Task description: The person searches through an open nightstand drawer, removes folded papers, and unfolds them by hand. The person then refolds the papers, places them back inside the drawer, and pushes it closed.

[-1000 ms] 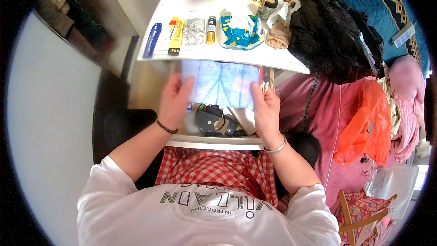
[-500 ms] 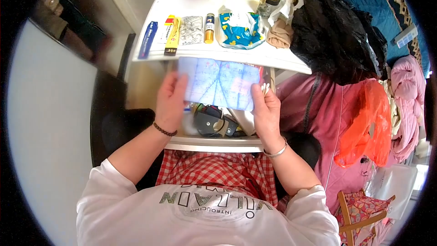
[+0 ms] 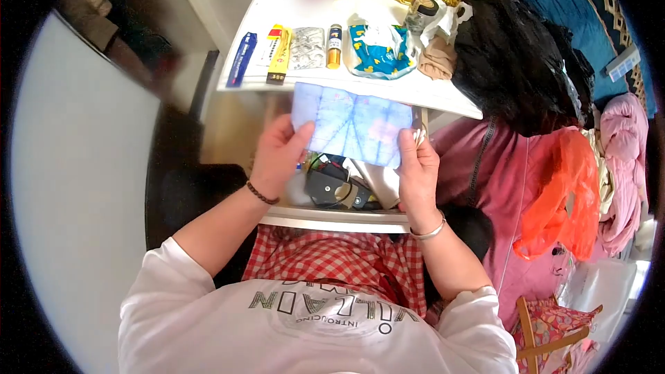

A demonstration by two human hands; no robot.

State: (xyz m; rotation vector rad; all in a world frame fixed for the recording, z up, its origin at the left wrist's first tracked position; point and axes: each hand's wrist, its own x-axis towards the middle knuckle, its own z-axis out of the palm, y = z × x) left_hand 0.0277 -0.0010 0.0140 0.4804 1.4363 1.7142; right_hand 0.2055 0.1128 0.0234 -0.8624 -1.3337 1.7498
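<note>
Where the worktop (image 3: 457, 102) ends, an open drawer (image 3: 332, 220) juts out; above it, left hand (image 3: 280, 152) and right hand (image 3: 419, 170) clamp their grip on opposite edges of a bluish sheet (image 3: 353, 125). A blue pack (image 3: 381, 59) holds white tissue (image 3: 381, 34); a dark case (image 3: 324, 189) lies inside the drawer.

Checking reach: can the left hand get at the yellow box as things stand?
Probably not until it lets go: the left hand holds the blue sheet, though nothing covers the yellow box on the tabletop.

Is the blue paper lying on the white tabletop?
No, the left hand and right hand hold the paper up above the open drawer.
</note>
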